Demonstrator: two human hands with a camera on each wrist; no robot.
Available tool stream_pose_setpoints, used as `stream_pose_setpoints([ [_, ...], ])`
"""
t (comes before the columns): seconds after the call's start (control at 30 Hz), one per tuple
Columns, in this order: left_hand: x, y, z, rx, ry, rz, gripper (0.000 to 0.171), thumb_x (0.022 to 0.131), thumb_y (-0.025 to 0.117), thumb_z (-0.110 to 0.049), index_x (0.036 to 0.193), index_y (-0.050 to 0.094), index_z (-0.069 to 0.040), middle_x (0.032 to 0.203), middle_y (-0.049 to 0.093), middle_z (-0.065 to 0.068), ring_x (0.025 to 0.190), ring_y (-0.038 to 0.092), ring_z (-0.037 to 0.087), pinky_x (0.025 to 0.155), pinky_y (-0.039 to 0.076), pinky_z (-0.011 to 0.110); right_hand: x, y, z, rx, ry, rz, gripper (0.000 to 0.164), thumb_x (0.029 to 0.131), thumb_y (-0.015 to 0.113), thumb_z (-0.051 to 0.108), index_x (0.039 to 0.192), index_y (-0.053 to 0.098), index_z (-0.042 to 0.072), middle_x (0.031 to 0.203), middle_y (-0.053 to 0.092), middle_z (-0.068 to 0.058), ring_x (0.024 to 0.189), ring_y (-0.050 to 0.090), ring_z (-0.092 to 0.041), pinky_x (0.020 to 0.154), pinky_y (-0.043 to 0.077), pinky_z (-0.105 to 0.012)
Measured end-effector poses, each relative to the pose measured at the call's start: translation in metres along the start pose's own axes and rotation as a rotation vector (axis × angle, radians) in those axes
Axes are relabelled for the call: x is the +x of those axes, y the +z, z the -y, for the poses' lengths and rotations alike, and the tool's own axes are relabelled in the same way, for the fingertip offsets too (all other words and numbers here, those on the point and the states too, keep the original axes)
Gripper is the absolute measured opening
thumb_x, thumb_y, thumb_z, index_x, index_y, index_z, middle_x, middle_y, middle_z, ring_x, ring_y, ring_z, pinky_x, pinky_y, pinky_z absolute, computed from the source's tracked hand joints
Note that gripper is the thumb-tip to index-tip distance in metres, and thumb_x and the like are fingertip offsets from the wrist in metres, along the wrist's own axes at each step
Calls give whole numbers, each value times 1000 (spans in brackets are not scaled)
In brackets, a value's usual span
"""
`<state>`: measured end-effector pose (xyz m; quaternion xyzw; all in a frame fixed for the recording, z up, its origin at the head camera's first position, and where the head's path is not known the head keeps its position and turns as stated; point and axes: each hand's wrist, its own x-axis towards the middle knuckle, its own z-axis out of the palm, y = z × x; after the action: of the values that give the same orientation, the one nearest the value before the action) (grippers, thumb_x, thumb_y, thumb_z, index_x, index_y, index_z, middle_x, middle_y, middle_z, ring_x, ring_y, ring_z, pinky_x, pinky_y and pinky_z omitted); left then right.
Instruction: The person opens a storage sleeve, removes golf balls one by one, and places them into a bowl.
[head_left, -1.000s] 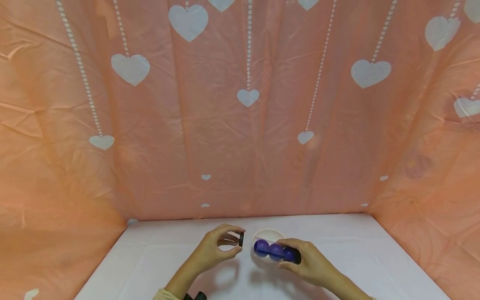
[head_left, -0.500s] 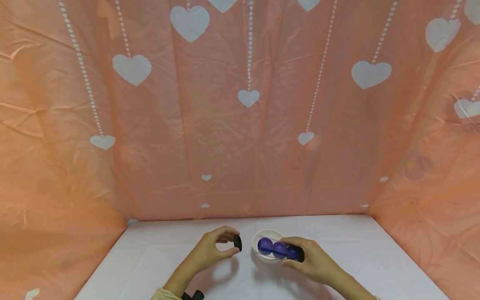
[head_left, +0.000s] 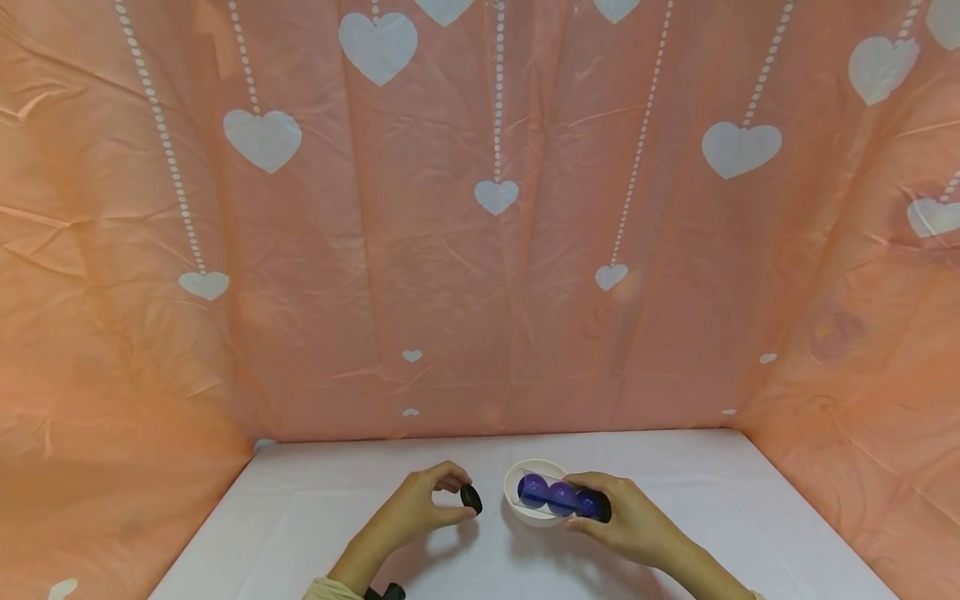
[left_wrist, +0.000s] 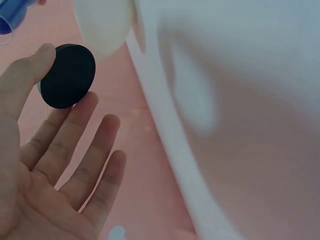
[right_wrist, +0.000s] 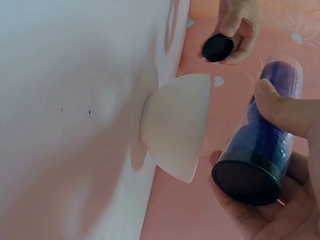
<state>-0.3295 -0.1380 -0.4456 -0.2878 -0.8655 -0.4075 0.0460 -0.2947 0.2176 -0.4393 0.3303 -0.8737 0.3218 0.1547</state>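
Note:
Between thumb and fingertips my left hand pinches a round black cap, whose flat face shows in the left wrist view. Fingers and thumb of my right hand wrap round a clear tube of purple balls. The tube lies nearly level, its uncapped end pointing left. A black cap covers its other end, by my right palm. Beneath the tube stands a white bowl, partly hidden by it in the head view.
A white cloth covers the table. Near its front edge, beside my left forearm, lies a black object, partly out of view. An orange curtain with white hearts rises behind and at both sides.
My left hand has shifted slightly left and down, and the cap in it has tilted. The tube in my right hand has moved a little right, over the bowl.

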Motion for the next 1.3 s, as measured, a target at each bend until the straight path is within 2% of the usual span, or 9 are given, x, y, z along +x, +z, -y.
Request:
stream_pose_setpoints([
  [0.13, -2, 1, 5, 7, 15, 11, 32, 90, 90, -28, 113, 72, -16, 107, 77, -6, 108, 74, 31, 99, 56, 62, 0, 0, -1, -5, 1, 2, 49, 91, 88, 36, 129, 74, 9, 124, 77, -5, 113, 71, -15, 97, 61, -35],
  [0.27, -2, 2, 10, 27, 31, 23, 33, 90, 90, -26, 114, 71, -14, 108, 77, -6, 107, 74, 28, 98, 58, 59, -1, 0, -2, -12, -9, -7, 48, 91, 88, 35, 129, 75, 8, 123, 78, -6, 113, 71, -15, 97, 61, -35],
  [0.63, -5, 5, 19, 23, -6, 66, 38, 86, 93, -19, 115, 70, -9, 110, 76, -1, 106, 73, 32, 95, 60, 48, 0, 0, -2, -1, -2, -2, 47, 90, 90, 31, 128, 74, 8, 123, 78, -7, 112, 71, -15, 96, 61, -34],
  [0.8, -5, 5, 21, 52, -4, 69, 40, 85, 94, -21, 115, 70, -10, 111, 77, 0, 106, 74, 33, 94, 60, 47, 0, 0, -1, 3, -7, 2, 47, 90, 89, 31, 128, 74, 9, 123, 77, -7, 112, 71, -15, 96, 61, -34],
  [1.03, -8, 1, 16, 77, -47, 79, 41, 86, 93, -25, 117, 70, -10, 115, 76, 2, 108, 73, 35, 92, 59, 55, 0, 0, 0, 3, -14, -9, 47, 90, 89, 32, 128, 75, 9, 123, 78, -6, 112, 71, -14, 96, 61, -34],
  [1.3, -11, -1, 12, 163, -126, 58, 38, 86, 92, -30, 115, 72, -15, 116, 73, 3, 107, 71, 32, 88, 58, 56, -1, 1, -1, -4, -23, -14, 46, 90, 89, 33, 126, 75, 8, 121, 78, -6, 111, 71, -13, 95, 61, -34],
])
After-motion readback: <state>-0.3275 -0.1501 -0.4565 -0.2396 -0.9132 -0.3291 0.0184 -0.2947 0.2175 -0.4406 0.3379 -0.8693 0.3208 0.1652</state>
